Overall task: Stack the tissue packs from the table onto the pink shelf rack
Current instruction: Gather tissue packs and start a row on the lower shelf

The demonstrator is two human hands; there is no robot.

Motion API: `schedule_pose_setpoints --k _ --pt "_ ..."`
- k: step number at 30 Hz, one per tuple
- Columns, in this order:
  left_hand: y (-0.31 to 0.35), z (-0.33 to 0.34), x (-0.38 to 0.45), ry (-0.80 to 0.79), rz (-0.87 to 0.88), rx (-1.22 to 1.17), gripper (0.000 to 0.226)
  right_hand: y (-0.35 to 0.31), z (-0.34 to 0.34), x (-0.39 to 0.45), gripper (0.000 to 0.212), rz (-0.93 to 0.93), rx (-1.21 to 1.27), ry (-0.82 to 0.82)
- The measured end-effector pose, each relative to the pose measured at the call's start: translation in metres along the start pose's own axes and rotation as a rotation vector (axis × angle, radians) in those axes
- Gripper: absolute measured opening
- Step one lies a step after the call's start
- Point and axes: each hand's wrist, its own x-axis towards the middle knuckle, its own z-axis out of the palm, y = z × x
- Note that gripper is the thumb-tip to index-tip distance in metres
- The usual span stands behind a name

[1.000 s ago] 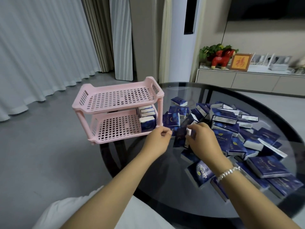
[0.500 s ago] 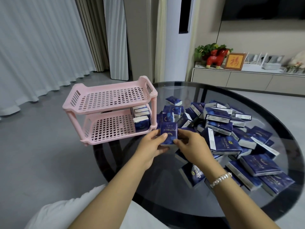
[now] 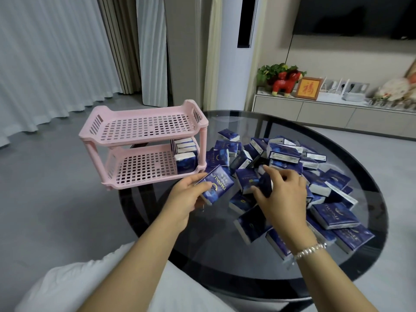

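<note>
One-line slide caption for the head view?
Left hand holds blue tissue pack near pink two-tier plastic rack; right hand reaches pile.

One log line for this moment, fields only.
left hand: holds blue tissue pack | right hand: grasping pack in pile | pink plastic shelf rack: few packs, lower tier

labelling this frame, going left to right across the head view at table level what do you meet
pink shelf rack → left hand → tissue pack it holds → right hand → loose pile of tissue packs → right rim of the glass table
</note>
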Motion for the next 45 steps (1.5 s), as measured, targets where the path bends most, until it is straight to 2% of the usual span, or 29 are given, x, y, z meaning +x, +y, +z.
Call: schedule_pose_setpoints --k 2,5,10,13,16,19,23,26,30,34,38,43,45 --pt "0.001 0.003 -0.002 -0.017 -0.001 -0.008 0.021 0.002 0.002 0.003 0.053 0.044 0.036 -0.096" --pt "-0.002 0.004 -0.001 0.021 0.029 0.001 0.016 0.007 0.004 0.005 0.05 0.047 0.109 -0.117" --pt "0.0 0.001 0.003 0.14 0.109 0.012 0.01 0.001 -0.005 0.003 0.05 0.116 0.557 -0.113" --pt "0.001 -0.002 0.002 0.125 0.138 -0.035 0.012 -0.006 -0.008 0.001 0.053 0.196 0.892 -0.242" --pt "0.003 -0.003 0.001 0.128 0.13 -0.076 0.016 -0.012 0.001 0.001 0.056 0.211 1.048 -0.347" --pt "0.004 -0.003 0.0 0.165 0.105 -0.041 0.021 -0.023 0.012 -0.004 0.047 0.217 1.192 -0.41" --pt "0.004 -0.004 -0.001 0.169 0.103 -0.004 0.016 -0.037 0.027 -0.013 0.039 0.23 1.269 -0.4" --pt "0.004 -0.007 -0.001 0.188 0.112 0.076 0.011 -0.04 0.031 -0.016 0.036 0.314 1.356 -0.346" --pt "0.004 -0.003 -0.001 0.194 0.138 0.165 0.016 -0.045 0.036 -0.018 0.046 0.315 1.323 -0.353" --pt "0.008 0.003 -0.005 -0.002 0.041 -0.123 0.039 -0.053 0.046 -0.022 0.034 0.295 1.221 -0.322" --pt "0.005 0.003 -0.007 -0.107 0.052 -0.101 0.065 -0.058 0.045 -0.023 0.035 0.279 1.224 -0.351" --pt "0.002 0.001 -0.003 -0.096 0.014 -0.093 0.046 -0.052 0.042 -0.021 0.031 0.266 1.134 -0.447" --pt "0.001 0.0 -0.003 -0.092 -0.006 -0.094 0.045 -0.041 0.035 -0.015 0.03 0.205 1.001 -0.455"
